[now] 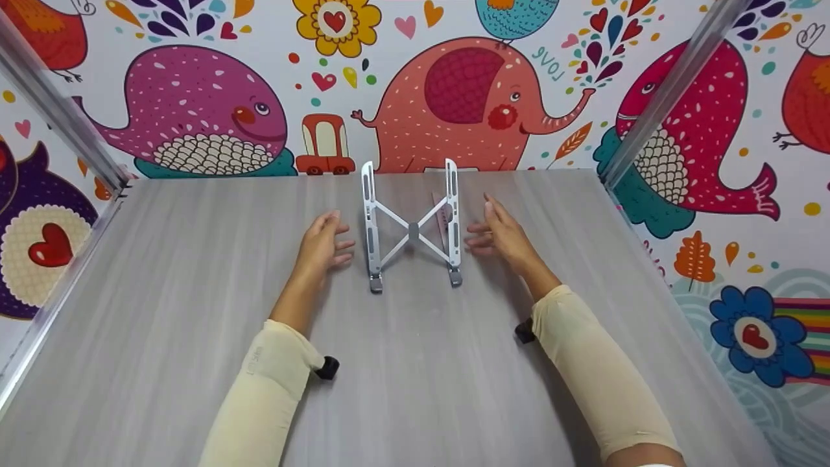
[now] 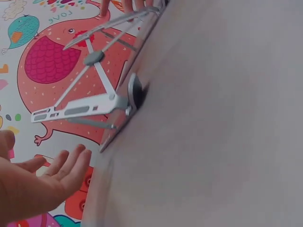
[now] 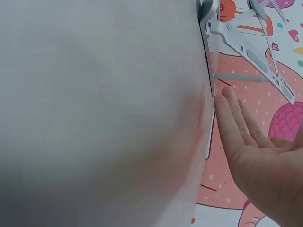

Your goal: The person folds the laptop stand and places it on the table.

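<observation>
Stand (image 1: pixel 412 228) of silver metal, unfolded, sits on the grey table (image 1: pixel 194 311) directly between my two hands, with its two long rails running away from me and a crossed brace joining them at a round pivot. I see my left hand (image 1: pixel 322 245) just left of the near-left rail, fingers straight and loosely spread, palm turned inward toward the stand, not touching it. My right hand (image 1: pixel 499 232) lies just right of the opposite rail in the same attitude: fingers extended, held together rather than fanned, holding nothing, and a small gap separates its fingertips from the metal. In the left wrist view the stand (image 2: pixel 90 101) rises clear of the tabletop on its rubber-tipped foot, ahead of the open palm (image 2: pixel 42 182). In the right wrist view the flat hand (image 3: pixel 255 151) points toward the stand's rail (image 3: pixel 251 47) beyond the fingertips. Both forearms wear cream sleeves (image 1: pixel 272 376). Beyond the stand, past both hands, stands a wall (image 1: pixel 467 97) printed with a pink elephant, whales and flowers.
</observation>
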`<state>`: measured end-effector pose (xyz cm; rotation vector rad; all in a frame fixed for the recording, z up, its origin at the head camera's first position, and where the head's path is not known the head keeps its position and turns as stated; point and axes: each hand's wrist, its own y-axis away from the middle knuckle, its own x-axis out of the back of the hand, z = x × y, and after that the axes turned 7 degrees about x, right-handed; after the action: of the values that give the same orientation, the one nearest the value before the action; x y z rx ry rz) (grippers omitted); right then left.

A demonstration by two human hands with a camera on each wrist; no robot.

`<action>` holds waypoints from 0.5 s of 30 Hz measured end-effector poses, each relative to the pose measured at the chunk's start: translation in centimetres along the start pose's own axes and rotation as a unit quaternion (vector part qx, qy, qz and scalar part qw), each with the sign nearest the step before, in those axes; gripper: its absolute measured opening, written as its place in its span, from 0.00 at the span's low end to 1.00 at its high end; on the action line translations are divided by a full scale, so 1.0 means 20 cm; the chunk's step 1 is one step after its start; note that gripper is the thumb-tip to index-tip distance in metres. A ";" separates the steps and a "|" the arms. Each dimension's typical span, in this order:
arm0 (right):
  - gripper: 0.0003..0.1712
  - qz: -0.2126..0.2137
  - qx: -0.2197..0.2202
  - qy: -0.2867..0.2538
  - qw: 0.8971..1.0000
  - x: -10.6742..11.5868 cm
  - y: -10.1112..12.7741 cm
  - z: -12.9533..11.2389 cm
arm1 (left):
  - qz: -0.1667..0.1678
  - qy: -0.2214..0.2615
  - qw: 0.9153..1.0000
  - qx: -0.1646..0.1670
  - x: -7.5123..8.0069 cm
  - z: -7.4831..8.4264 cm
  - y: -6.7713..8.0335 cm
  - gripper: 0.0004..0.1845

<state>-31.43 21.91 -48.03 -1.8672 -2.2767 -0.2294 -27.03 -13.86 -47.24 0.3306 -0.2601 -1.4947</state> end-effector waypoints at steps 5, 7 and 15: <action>0.37 -0.003 -0.018 -0.035 0.999 -0.06 -0.03 0.00 | -0.024 0.054 0.998 0.026 -0.07 -0.01 -0.01 0.30; 0.36 -0.004 -0.024 -0.053 0.998 -0.08 -0.04 0.00 | -0.030 0.071 0.996 0.037 -0.09 -0.01 -0.02 0.30; 0.34 0.002 -0.054 -0.078 0.995 -0.12 -0.07 -0.01 | -0.063 0.124 0.987 0.076 -0.14 -0.04 -0.06 0.28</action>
<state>-32.34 19.35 -48.44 -2.0080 -2.4076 -0.2173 -28.07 -11.02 -48.29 0.6609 -0.1575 -1.5424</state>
